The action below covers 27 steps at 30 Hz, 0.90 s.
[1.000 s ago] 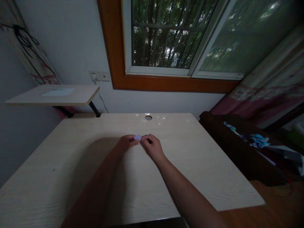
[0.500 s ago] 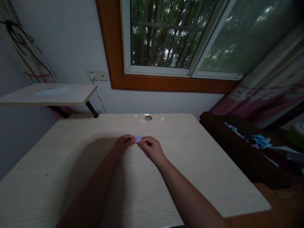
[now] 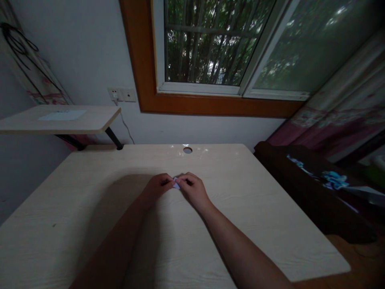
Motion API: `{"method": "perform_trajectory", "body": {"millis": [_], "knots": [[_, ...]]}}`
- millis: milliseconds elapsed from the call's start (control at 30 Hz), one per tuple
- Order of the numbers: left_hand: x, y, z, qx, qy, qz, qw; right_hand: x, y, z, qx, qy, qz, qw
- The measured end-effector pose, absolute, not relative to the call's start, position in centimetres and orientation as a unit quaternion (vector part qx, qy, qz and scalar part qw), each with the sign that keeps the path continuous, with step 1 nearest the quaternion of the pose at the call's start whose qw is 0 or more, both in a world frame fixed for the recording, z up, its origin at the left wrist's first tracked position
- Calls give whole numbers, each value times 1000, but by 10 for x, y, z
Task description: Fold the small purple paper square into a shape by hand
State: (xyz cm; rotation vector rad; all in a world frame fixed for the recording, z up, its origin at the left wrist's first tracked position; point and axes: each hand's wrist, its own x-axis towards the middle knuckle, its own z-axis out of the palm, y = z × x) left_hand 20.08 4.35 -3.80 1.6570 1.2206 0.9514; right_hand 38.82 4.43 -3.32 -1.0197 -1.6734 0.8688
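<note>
A small piece of pale purple paper (image 3: pixel 176 186) is pinched between my two hands, just above or on the light wood-grain desk (image 3: pixel 246 212). My left hand (image 3: pixel 158 188) grips it from the left with thumb and fingertips closed. From the right, my right hand (image 3: pixel 192 187) holds it in a similar pinch, the two thumbs nearly touching. The fingertips cover much of the paper, and only a small pointed part shows.
A raised shelf (image 3: pixel 99 124) with a white sheet (image 3: pixel 63 115) stands at the back left. The desk has a round cable hole (image 3: pixel 187 150) near its rear edge. Beyond its right side is a dark bench (image 3: pixel 309 188) with a blue bunched item (image 3: pixel 334 180).
The paper, earlier seen as a flat rectangle between the fingertips, now shows as a smaller, pointed shape lower down. My hands have come closer together. The view has shifted slightly.
</note>
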Motion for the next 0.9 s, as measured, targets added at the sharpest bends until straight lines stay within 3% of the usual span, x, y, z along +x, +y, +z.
{"method": "perform_trajectory", "body": {"millis": [900], "knots": [[199,42,-35,666,481,425,380,387,46,-33,-428,-661,353,504]]}}
